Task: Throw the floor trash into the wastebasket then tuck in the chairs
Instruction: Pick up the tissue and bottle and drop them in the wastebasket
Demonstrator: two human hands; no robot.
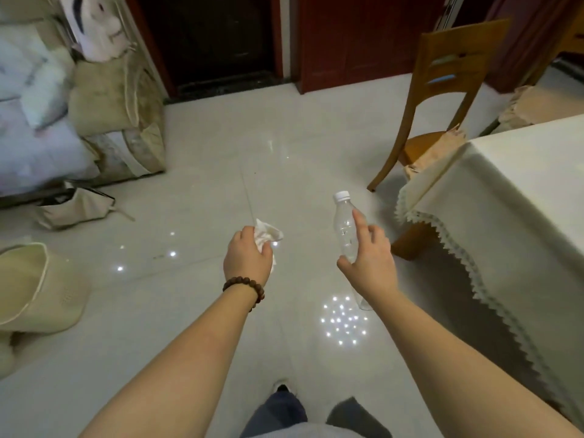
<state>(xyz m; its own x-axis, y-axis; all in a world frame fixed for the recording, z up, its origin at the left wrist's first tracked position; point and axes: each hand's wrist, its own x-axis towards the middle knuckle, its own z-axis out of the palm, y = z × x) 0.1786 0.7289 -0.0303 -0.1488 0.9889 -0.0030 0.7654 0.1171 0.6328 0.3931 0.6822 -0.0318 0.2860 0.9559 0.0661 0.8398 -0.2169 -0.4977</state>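
Glossy tile floor (202,172) — left hand (248,259) clutches tissue (268,234), right hand (368,262) grips bottle (345,229).

Glossy tiled floor (202,172), clear plastic bottle (345,229), wooden chair (455,67).

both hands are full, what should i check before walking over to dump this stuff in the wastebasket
1. Left hand grip on the crumpled tissue: ok, fingers closed around it.
2. Right hand grip on the clear plastic bottle: ok, held upright, though the index finger is lifted off.
3. Bottle cap on: ok, white cap in place.
4. Wastebasket located: ok, beige, at the left, tilted, opening facing the person.
5. Path to it: ok, bare tile floor in between.
6. More trash left on the floor: cannot tell, only small dark specks show.
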